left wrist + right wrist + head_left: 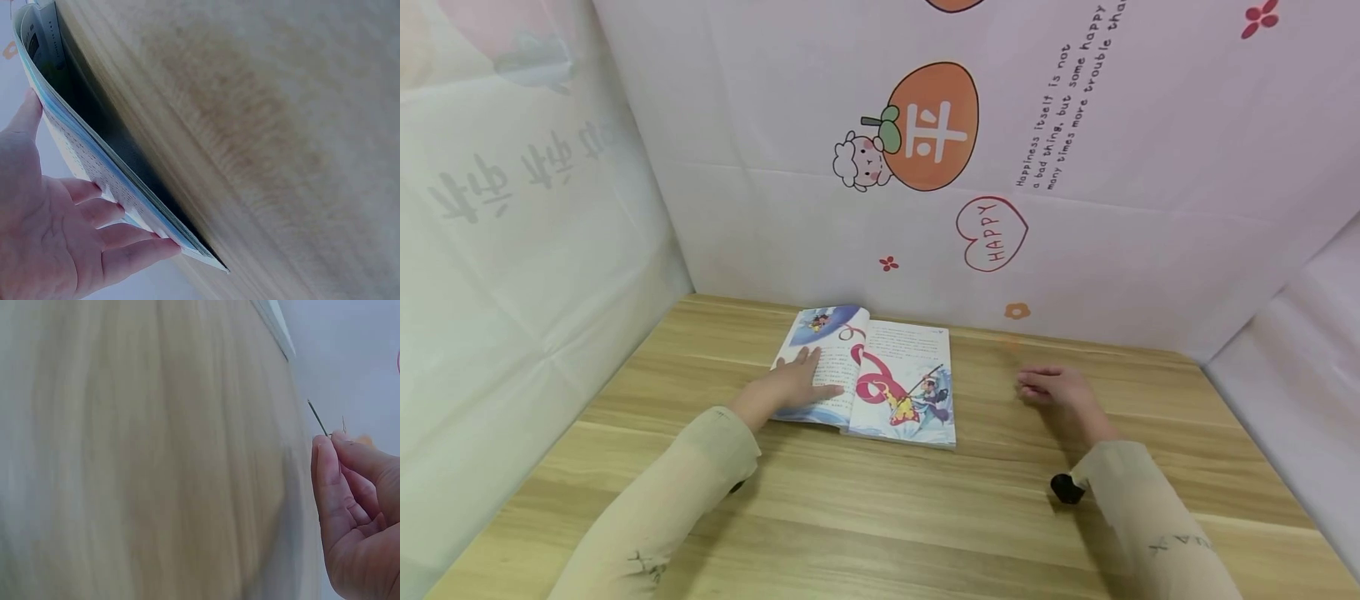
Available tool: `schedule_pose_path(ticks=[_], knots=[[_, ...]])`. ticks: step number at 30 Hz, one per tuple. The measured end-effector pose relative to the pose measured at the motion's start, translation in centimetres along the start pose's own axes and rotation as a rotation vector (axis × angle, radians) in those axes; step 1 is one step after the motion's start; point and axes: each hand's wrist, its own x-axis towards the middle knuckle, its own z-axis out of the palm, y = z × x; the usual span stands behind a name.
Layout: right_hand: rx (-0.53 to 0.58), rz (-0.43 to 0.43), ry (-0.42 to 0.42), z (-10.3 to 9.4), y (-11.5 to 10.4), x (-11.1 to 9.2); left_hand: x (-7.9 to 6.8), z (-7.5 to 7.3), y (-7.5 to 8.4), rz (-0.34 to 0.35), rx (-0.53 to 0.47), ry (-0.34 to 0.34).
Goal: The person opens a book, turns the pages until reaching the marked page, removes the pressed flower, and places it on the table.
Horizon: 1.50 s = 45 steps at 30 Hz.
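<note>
An illustrated book (901, 358) lies spread on the wooden table, with a pink ribbon drawing across both pages. My left hand (790, 385) rests on the left page with its fingers spread. Seen from the left wrist, that hand (69, 244) lies along the pages (94, 162), and a dark gap shows beneath their edge. Right of the book, my right hand (1060, 390) is over the table. In the right wrist view, its thumb and index finger pinch a thin dark stick (317, 417); a fine golden strand (344, 424) stands up beside it. The fingers hide the lower end.
Behind the wooden table (880, 517) hangs a pale printed cloth (760, 225) with cartoon drawings and lettering. More white cloth (535, 275) closes off the left side. A black piece (1066, 488) shows at the right sleeve's cuff.
</note>
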Motion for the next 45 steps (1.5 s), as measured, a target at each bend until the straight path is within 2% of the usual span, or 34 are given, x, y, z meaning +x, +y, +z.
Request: schedule_pose_path(ticks=[7, 13, 21, 31, 39, 45], knots=[[0.006, 0.014, 0.034, -2.4, 0.9, -0.4, 0.0, -0.1, 0.1, -0.005, -0.002, -0.003], [0.041, 0.037, 0.073, -3.3, 1.5, -0.6, 0.0, -0.2, 0.1, -0.012, -0.012, -0.009], [0.062, 0.063, 0.095, -3.6, 1.5, -0.8, -0.2, -0.2, 0.2, -0.008, -0.004, -0.004], [0.03, 0.067, 0.068, -3.9, 1.6, -0.8, 0.0, -0.2, 0.2, 0.001, -0.018, 0.01], [-0.007, 0.071, 0.063, -3.8, 1.4, -0.9, 0.0, -0.6, 0.0, 0.013, -0.008, 0.084], [-0.008, 0.07, 0.05, -3.9, 1.5, -0.7, -0.2, -0.9, -0.2, -0.022, -0.041, 0.104]])
